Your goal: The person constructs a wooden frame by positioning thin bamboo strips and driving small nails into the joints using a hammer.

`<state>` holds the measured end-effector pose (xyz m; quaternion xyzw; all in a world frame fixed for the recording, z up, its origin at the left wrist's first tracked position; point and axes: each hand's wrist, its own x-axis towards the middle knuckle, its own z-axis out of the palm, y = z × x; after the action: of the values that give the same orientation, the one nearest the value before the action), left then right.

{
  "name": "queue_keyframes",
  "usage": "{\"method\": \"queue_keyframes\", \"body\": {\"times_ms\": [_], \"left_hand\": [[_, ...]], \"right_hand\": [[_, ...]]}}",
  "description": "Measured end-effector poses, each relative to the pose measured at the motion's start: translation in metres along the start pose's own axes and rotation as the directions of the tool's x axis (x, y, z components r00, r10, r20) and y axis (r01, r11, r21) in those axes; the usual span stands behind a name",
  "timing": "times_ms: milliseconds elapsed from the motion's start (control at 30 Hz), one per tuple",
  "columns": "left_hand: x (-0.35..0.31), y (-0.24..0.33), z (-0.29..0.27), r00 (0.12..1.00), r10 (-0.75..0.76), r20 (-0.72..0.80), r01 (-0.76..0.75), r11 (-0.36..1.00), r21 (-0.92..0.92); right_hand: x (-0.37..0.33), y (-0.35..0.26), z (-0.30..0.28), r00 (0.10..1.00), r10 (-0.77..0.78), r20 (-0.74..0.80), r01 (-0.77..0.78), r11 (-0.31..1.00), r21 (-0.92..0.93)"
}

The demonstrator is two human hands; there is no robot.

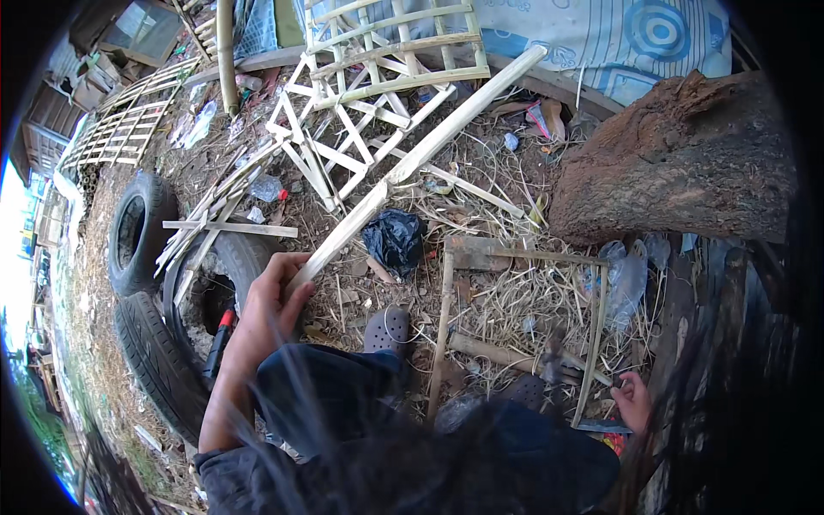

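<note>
A long pale split-bamboo strip (421, 159) slants up and away from my left hand (268, 313), whose thumb and fingers pinch its near end. A node marks the strip partway along, and its far end reaches over a bamboo lattice panel (395, 53). My right hand (633, 402) is low at the right with its fingers curled. Close by it are the end of a thin stick and a flat dark-grey piece (603, 426). What the right hand grips, if anything, cannot be made out.
Old tyres (142, 232) stand at the left, near a red-tipped dark tool (219, 343). Bamboo strips (330, 142) lie crossed ahead. A black plastic bag (393, 239) sits mid-ground. A thick tree trunk (669, 167) blocks the right, beyond a rough wooden frame (442, 335) over shavings.
</note>
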<state>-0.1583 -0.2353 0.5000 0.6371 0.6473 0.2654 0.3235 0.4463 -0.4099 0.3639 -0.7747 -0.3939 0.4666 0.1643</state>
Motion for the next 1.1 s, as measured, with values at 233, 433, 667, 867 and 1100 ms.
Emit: {"method": "queue_keyframes", "body": {"times_ms": [233,433,667,867,1100], "left_hand": [[-0.026,0.090,0.073,0.968,-0.022,0.251,0.033,0.999,-0.040],[-0.063,0.126,0.165,0.755,0.136,0.642,0.162,0.909,-0.384],[-0.111,0.070,0.251,0.657,0.093,0.748,0.522,0.660,-0.540],[-0.109,0.043,0.270,0.511,0.175,0.842,0.350,0.852,-0.389],[-0.102,0.059,0.264,0.480,0.117,0.870,0.239,0.936,-0.258]], "right_hand": [[-0.064,-0.155,0.011,0.880,-0.475,0.003,0.439,0.810,-0.388],[-0.046,-0.171,0.072,0.847,-0.508,-0.154,0.485,0.623,0.614],[-0.043,-0.140,0.128,0.815,-0.527,0.243,0.180,0.627,0.758],[-0.027,-0.125,0.138,0.885,-0.402,0.237,0.143,0.716,0.683],[-0.027,-0.109,0.133,0.845,-0.509,0.164,0.327,0.735,0.594]]}}
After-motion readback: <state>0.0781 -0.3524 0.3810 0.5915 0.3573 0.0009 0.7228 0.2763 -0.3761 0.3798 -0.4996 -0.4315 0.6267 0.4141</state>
